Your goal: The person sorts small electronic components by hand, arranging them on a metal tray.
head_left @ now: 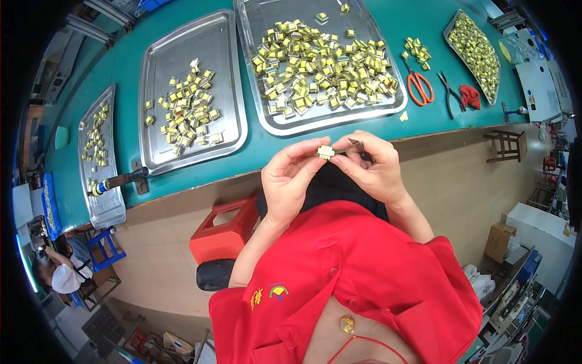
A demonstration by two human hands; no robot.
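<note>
A small yellow transformer (326, 152) with a metal core and short pins is held up in front of my chest, just off the bench's near edge. My left hand (286, 182) pinches it from the left between thumb and fingers. From the right, the thumb and fingertips of my right hand (381, 168) meet the same part. A thin dark tool with a pointed end (357, 145) sticks out between my right fingers; its kind is unclear. Beyond my hands, a large metal tray (267, 15) carries many similar yellow transformers (321, 67).
Left of it stand a second metal tray (188, 45) and a narrow one (108, 209), both with transformers. Orange-handled scissors (420, 88), dark pliers (450, 97), a red cloth (470, 97) and a heaped tray (473, 51) lie right. A red stool (221, 242) stands below the bench.
</note>
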